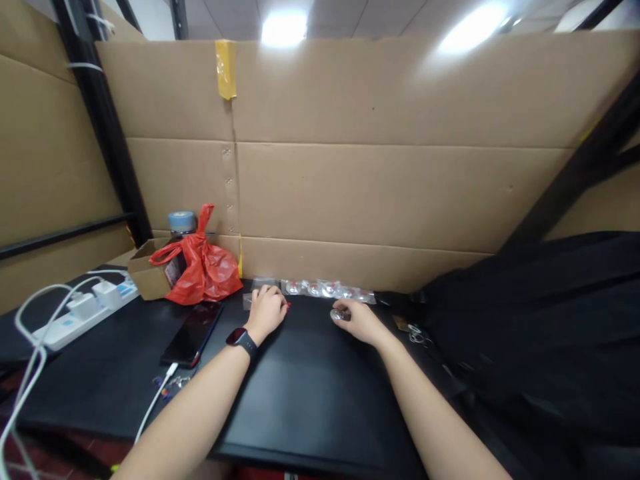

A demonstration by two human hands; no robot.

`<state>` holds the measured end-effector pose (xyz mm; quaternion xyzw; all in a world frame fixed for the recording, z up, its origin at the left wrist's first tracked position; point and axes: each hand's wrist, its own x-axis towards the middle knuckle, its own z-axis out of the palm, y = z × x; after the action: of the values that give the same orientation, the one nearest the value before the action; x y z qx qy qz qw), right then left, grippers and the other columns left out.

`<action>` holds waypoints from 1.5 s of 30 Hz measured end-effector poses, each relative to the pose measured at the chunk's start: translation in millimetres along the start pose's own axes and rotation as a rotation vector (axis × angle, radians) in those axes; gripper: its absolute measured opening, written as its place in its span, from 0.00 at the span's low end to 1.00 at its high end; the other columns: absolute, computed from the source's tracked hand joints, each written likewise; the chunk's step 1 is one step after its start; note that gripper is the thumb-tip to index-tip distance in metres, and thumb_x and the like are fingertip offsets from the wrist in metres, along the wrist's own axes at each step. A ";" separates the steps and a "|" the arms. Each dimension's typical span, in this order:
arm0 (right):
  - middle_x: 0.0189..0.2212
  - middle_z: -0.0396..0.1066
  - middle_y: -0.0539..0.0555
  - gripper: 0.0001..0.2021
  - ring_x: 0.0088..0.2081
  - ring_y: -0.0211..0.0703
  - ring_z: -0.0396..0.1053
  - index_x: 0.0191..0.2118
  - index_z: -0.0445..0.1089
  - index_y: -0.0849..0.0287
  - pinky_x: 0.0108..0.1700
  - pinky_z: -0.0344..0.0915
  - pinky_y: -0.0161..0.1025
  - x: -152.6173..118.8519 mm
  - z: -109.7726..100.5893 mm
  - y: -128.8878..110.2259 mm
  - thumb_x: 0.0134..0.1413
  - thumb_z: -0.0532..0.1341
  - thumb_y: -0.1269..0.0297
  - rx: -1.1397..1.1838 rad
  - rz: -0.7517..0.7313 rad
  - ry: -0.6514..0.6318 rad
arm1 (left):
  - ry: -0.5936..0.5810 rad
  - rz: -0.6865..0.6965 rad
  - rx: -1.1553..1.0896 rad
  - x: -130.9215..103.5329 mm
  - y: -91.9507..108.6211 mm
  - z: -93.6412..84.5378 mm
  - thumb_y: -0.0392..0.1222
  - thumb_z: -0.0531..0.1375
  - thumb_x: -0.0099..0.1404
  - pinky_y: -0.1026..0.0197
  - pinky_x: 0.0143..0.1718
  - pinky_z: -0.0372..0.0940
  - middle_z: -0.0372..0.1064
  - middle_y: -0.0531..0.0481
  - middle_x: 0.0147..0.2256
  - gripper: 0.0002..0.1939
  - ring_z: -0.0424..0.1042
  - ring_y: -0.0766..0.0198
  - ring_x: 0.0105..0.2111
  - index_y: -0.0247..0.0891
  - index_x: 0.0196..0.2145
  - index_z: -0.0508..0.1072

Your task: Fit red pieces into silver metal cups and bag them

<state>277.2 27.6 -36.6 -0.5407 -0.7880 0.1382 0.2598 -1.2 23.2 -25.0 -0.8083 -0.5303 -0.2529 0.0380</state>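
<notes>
My right hand (361,321) pinches a small round shiny disc (340,315) between thumb and fingers, just above the black table. To its left, my left hand (267,311), with a dark watch (242,340) on the wrist, rests with fingers curled by some clear plastic bags (249,301). A tiny red spot shows at its thumb side; what its fingers hold, if anything, is hidden. Behind both hands runs a row of round shiny pieces in clear wrappers (329,289), along the foot of the cardboard wall.
On the left are a charging phone (193,335), a white power strip (85,313) with cables, a red plastic bag (207,270), a cardboard box (149,270) and keys (175,385). Metal rings (417,335) and black cloth (540,347) lie right. Cardboard (350,193) closes the back.
</notes>
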 end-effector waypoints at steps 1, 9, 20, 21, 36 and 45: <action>0.37 0.76 0.56 0.13 0.38 0.46 0.73 0.42 0.72 0.60 0.44 0.67 0.40 0.1 -0.5 0.1 0.48 0.64 0.68 0.005 0.008 0.005 | 0.006 0.000 -0.005 0.4 1.1 0.1 0.41 0.56 0.69 0.49 0.47 0.54 0.71 0.44 0.42 0.11 0.63 0.52 0.48 0.40 0.33 0.78; 0.30 0.76 0.53 0.06 0.33 0.45 0.73 0.33 0.74 0.56 0.37 0.64 0.36 -0.6 -7.3 -6.2 0.46 0.66 0.64 -0.108 0.133 0.066 | 0.122 -0.040 -0.054 -3.8 8.5 -3.4 0.40 0.57 0.69 0.52 0.47 0.52 0.72 0.48 0.44 0.11 0.64 0.55 0.50 0.41 0.32 0.78; 0.38 0.76 0.56 0.16 0.29 0.40 0.72 0.41 0.71 0.58 0.36 0.69 0.38 -1.4 -2.0 -35.0 0.46 0.67 0.57 0.408 0.031 0.177 | 0.125 -0.072 -0.241 -11.6 28.2 -28.2 0.45 0.59 0.69 0.54 0.46 0.49 0.76 0.52 0.42 0.07 0.69 0.58 0.47 0.44 0.36 0.76; 0.40 0.76 0.56 0.17 0.30 0.39 0.72 0.42 0.70 0.58 0.36 0.69 0.38 -1.9 -1.0 -40.7 0.47 0.67 0.57 0.486 -0.009 0.175 | 0.117 -0.066 -0.247 -11.9 30.0 -31.3 0.46 0.59 0.69 0.54 0.46 0.49 0.77 0.52 0.41 0.07 0.69 0.58 0.47 0.44 0.37 0.76; 0.45 0.75 0.57 0.18 0.44 0.46 0.74 0.46 0.71 0.55 0.38 0.69 0.39 -14.3 12.3 -94.5 0.46 0.70 0.63 0.743 -0.272 0.227 | 0.074 -0.064 -0.494 -13.3 45.9 -25.5 0.38 0.57 0.68 0.49 0.54 0.57 0.66 0.46 0.51 0.05 0.62 0.53 0.55 0.41 0.38 0.73; 0.44 0.75 0.57 0.12 0.44 0.47 0.73 0.36 0.70 0.56 0.43 0.70 0.42 -12.0 13.6 -89.7 0.58 0.63 0.52 0.707 -0.184 0.184 | 0.189 -0.064 -0.476 -17.5 51.3 -31.4 0.42 0.60 0.68 0.47 0.54 0.57 0.65 0.47 0.48 0.05 0.63 0.53 0.53 0.42 0.35 0.76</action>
<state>203.0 -16.5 -6.2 -0.3548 -0.7105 0.3286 0.5113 26.8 -24.1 5.0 -0.7502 -0.4750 -0.4462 -0.1120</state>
